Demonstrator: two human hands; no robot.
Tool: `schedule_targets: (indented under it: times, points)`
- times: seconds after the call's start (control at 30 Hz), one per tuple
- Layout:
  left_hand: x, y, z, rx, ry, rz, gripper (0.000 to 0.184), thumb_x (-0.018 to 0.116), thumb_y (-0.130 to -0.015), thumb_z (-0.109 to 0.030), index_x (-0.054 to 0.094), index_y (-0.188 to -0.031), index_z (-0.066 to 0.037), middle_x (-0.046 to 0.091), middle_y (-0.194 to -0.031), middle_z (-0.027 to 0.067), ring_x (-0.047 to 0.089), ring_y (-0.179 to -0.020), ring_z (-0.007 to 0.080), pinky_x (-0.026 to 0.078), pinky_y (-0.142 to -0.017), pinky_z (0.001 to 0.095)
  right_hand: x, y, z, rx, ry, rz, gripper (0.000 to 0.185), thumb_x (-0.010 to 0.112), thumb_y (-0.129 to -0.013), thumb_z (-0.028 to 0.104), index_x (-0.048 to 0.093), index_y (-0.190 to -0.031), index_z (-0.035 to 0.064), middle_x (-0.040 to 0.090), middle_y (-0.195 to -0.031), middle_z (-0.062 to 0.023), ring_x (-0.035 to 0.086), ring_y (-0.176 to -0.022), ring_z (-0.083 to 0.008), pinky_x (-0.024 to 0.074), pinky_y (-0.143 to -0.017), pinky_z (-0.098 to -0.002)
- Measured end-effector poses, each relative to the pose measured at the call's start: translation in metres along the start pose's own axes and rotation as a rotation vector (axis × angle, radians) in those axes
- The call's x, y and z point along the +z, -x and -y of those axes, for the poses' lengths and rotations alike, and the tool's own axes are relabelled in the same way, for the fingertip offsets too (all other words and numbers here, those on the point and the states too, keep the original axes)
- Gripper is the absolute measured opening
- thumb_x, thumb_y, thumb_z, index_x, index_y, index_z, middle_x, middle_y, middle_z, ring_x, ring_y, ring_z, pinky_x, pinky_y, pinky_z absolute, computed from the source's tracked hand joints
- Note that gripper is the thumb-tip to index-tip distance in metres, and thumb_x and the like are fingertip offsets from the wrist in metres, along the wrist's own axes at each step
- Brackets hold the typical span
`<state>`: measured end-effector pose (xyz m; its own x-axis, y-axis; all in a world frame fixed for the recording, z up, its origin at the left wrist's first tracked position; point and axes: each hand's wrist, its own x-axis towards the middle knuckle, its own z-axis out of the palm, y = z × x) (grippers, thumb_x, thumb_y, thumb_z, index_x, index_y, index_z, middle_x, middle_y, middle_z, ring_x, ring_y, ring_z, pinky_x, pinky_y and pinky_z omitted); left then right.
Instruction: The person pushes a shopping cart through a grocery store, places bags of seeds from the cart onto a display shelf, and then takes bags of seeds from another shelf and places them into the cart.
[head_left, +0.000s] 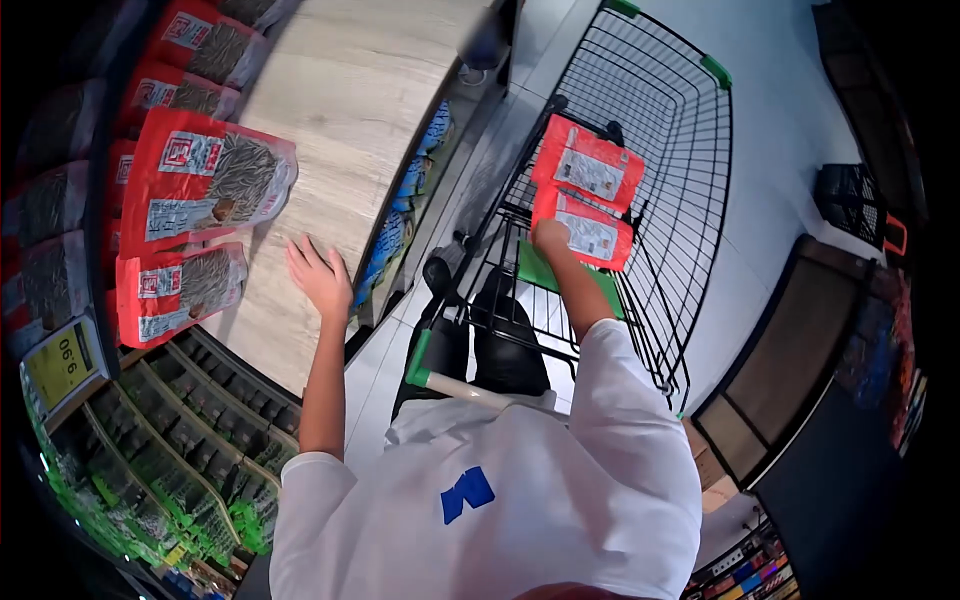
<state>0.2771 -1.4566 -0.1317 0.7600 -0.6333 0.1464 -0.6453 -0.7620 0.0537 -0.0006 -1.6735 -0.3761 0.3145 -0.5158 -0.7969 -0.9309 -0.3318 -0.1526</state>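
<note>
My left hand [322, 278] lies with its fingers stretched out on a pale wooden display top [335, 120]. Just left of it, two red bags of what look like sunflower seeds lean at the display's edge, a larger bag [215, 180] and a lower bag [185, 290]. My right hand [550, 236] reaches into the shopping cart [690, 190], its fingers closed at the near corner of a red seed bag [592, 236]. Another red bag [590, 170] lies right beyond that one in the cart.
More red bags [200, 50] fill the rack at left, above a yellow price tag [65, 362]. Blue packages [395, 240] sit low under the wooden top. A black basket [850, 205] stands on the floor at right, near a brown-topped display [775, 340].
</note>
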Motion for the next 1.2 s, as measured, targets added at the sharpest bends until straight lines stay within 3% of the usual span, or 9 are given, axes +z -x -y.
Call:
schedule_targets:
  times: [0.2,0.33,0.43,0.67,0.93,1.03,1.1,1.13,1.2]
  points:
    - [0.000,-0.006,-0.003,-0.046,-0.008,0.032,0.054,0.048,-0.081,-0.026,0.034,-0.127,0.000,0.025,-0.135,0.0233,0.021,-0.125,0.0382,0.015,-0.102,0.0465,0.024,-0.025,0.025,0.071,0.072,0.047,0.024,0.049,-0.079,0.021,0.066,-0.094,0.0116,0.064,-0.098,-0.0096,0.061,-0.092,-0.0273,0.0504,-0.065,-0.0478]
    - [-0.003,-0.004,-0.003,-0.054,0.034,0.019,0.054,0.050,-0.080,-0.026,0.035,-0.126,-0.001,0.026,-0.134,0.0227,0.022,-0.125,0.0375,0.016,-0.102,0.0465,0.021,-0.036,0.008,0.047,0.149,0.061,0.023,0.047,-0.081,0.018,0.066,-0.092,0.0115,0.064,-0.096,-0.0106,0.062,-0.089,-0.0279,0.0509,-0.066,-0.0455]
    - [-0.005,-0.004,-0.001,-0.049,0.041,0.001,0.052,0.050,-0.081,-0.026,0.036,-0.126,-0.003,0.027,-0.135,0.0203,0.024,-0.124,0.0355,0.017,-0.101,0.0454,-0.004,-0.022,-0.017,-0.031,0.217,-0.048,0.023,0.045,-0.081,0.015,0.066,-0.088,0.0074,0.064,-0.093,-0.0143,0.062,-0.087,-0.0281,0.0507,-0.069,-0.0371]
    - [-0.003,0.001,0.003,-0.046,0.081,-0.037,0.054,0.050,-0.081,-0.031,0.036,-0.126,-0.004,0.027,-0.134,0.0215,0.023,-0.125,0.0356,0.017,-0.102,0.0459,-0.062,0.043,-0.084,-0.114,0.121,-0.283,0.022,0.047,-0.077,0.009,0.050,-0.097,-0.0004,0.061,-0.088,-0.0212,0.061,-0.079,-0.0357,0.0486,-0.066,-0.0437]
    - [0.002,0.003,0.007,-0.045,0.067,-0.110,0.055,0.048,-0.082,-0.036,0.038,-0.126,-0.005,0.029,-0.133,0.0217,0.024,-0.125,0.0346,0.018,-0.101,0.0457,-0.147,0.167,-0.167,-0.110,-0.169,-0.742,0.017,0.049,-0.081,0.016,0.047,-0.082,-0.0014,0.057,-0.077,-0.0253,0.054,-0.075,-0.0423,0.0405,-0.064,-0.0505]
    - [0.003,0.004,0.008,-0.044,0.036,-0.126,0.055,0.047,-0.082,-0.038,0.039,-0.126,-0.005,0.030,-0.132,0.0221,0.025,-0.124,0.0347,0.019,-0.101,0.0454,-0.175,0.207,-0.171,-0.157,-0.098,-0.904,0.017,0.046,-0.086,0.016,0.044,-0.083,-0.0008,0.057,-0.072,-0.0214,0.059,-0.067,-0.0367,0.0442,-0.056,-0.0448]
    - [0.010,0.004,0.011,-0.030,0.029,-0.152,0.055,0.047,-0.082,-0.038,0.040,-0.125,-0.005,0.032,-0.131,0.0222,0.026,-0.124,0.0346,0.020,-0.100,0.0454,-0.198,0.241,-0.157,-0.187,-0.819,-0.687,0.016,0.041,-0.090,0.016,0.041,-0.086,0.0010,0.057,-0.073,-0.0149,0.063,-0.060,-0.0269,0.0463,-0.046,-0.0326]
    - [0.010,0.006,0.012,-0.018,0.002,-0.173,0.055,0.047,-0.082,-0.038,0.040,-0.125,-0.005,0.033,-0.130,0.0223,0.026,-0.124,0.0345,0.020,-0.100,0.0454,-0.206,0.246,-0.158,-0.271,-0.997,-0.675,0.015,0.038,-0.093,0.017,0.039,-0.089,0.0029,0.055,-0.079,-0.0106,0.063,-0.056,-0.0194,0.0448,-0.042,-0.0215]
    - [0.011,0.006,0.012,-0.018,0.013,-0.180,0.055,0.047,-0.082,-0.039,0.040,-0.125,-0.005,0.033,-0.130,0.0224,0.027,-0.123,0.0343,0.020,-0.100,0.0455,-0.217,0.259,-0.158,-0.297,-1.143,-0.615,0.014,0.038,-0.092,0.017,0.040,-0.092,0.0032,0.056,-0.084,-0.0106,0.063,-0.060,-0.0203,0.0472,-0.048,-0.0230]
